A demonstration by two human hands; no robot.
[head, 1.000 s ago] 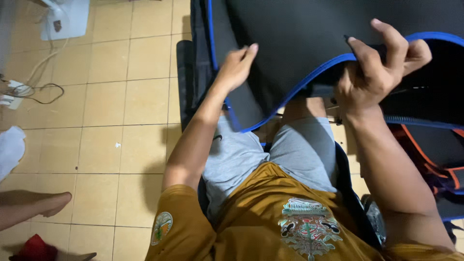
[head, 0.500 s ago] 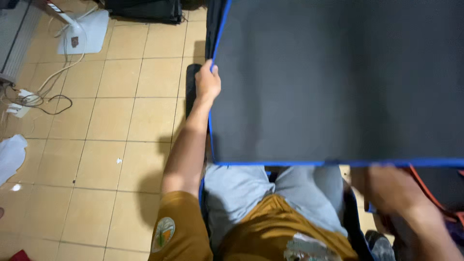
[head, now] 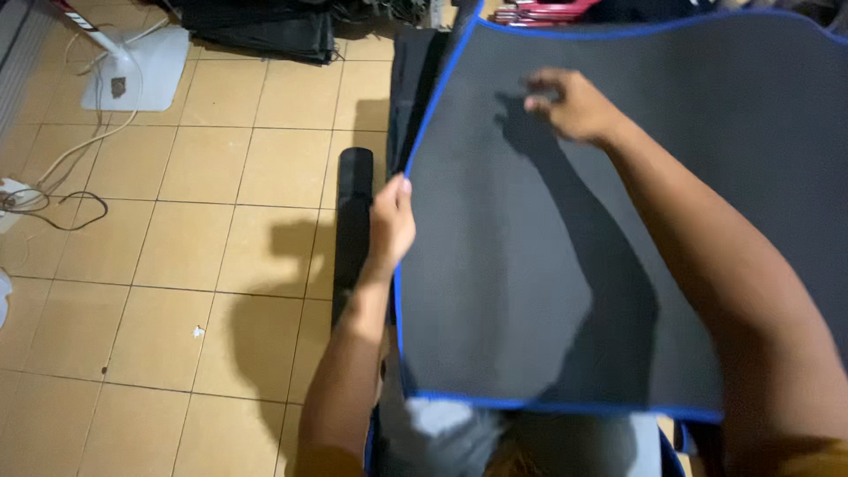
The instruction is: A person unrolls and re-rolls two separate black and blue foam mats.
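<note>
A large dark grey mat with a blue stitched border point(head: 548, 291) lies spread flat in front of me, over my lap. My left hand point(head: 390, 221) grips its left blue edge, thumb on top. My right hand point(head: 570, 104) rests on the mat's upper middle with fingers loosely curled, palm down, holding nothing. My right forearm crosses the mat diagonally and casts a shadow on it.
A rolled black mat point(head: 353, 221) lies on the tiled floor just left of my left hand. A white fan base point(head: 137, 75) with a cable point(head: 53, 190) stands at the far left. Dark folded mats point(head: 256, 26) are stacked at the top.
The mat, earlier bent and held up by both hands, now lies flat. My right hand came out from under its lower edge and now lies on top. My left hand slid down its left edge.
</note>
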